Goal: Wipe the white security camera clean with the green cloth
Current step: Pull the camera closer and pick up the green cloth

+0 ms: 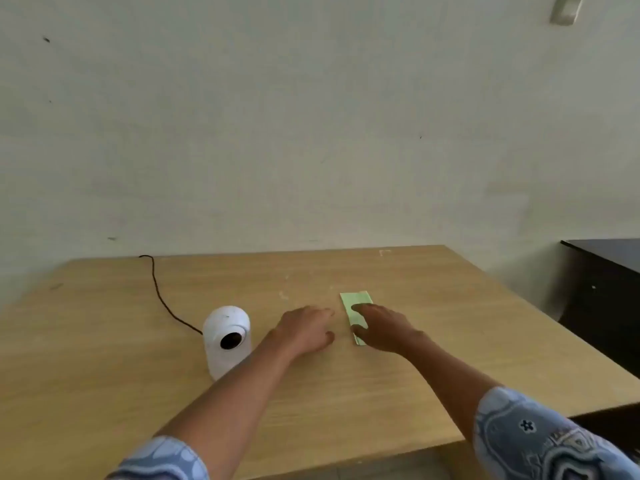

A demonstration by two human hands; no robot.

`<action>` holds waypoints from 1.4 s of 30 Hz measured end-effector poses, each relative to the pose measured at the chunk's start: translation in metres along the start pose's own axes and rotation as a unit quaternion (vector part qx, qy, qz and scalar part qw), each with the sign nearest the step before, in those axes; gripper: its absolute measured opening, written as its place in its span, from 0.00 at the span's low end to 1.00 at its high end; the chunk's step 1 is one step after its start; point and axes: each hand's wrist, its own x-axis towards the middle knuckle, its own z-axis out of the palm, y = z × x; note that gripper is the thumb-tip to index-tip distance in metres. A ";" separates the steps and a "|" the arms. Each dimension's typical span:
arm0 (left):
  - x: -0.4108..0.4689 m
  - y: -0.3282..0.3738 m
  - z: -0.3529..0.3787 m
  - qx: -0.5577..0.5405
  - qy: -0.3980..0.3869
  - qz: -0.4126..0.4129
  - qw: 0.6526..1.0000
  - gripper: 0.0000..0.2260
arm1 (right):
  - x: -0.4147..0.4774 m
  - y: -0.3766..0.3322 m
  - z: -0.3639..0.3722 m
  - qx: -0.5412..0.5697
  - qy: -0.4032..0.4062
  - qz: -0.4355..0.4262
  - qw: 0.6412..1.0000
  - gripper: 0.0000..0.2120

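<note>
The white security camera [227, 339] stands upright on the wooden table [415, 368], left of centre, its dark round lens facing me. A folded light green cloth [356, 301] lies flat on the table to the right of it. My right hand [384, 329] rests on the near half of the cloth, fingers spread over it and hiding part of it. My left hand [304, 329] lies palm down on the bare table between the camera and the cloth, fingers loosely apart, touching neither.
A black cable [157, 292] runs from behind the camera to the table's far edge by the white wall. A dark cabinet [602, 299] stands to the right of the table. The table's near edge runs under my forearms.
</note>
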 end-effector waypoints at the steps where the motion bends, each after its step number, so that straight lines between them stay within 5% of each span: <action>1: 0.002 0.000 0.005 0.003 -0.009 -0.007 1.000 0.23 | 0.000 0.002 0.004 -0.001 0.004 0.000 1.000 0.26; 17: 0.011 -0.009 0.016 0.035 0.003 -0.020 0.999 0.19 | 0.003 0.015 0.027 0.054 0.176 -0.014 0.983 0.11; 31: -0.057 -0.079 -0.106 -0.087 0.125 -0.075 0.986 0.14 | -0.002 -0.062 0.011 0.213 0.163 -0.045 0.962 0.06; 42: -0.121 -0.161 -0.033 -0.367 0.246 -0.134 0.887 0.13 | -0.001 -0.117 0.013 0.350 0.154 -0.056 0.922 0.05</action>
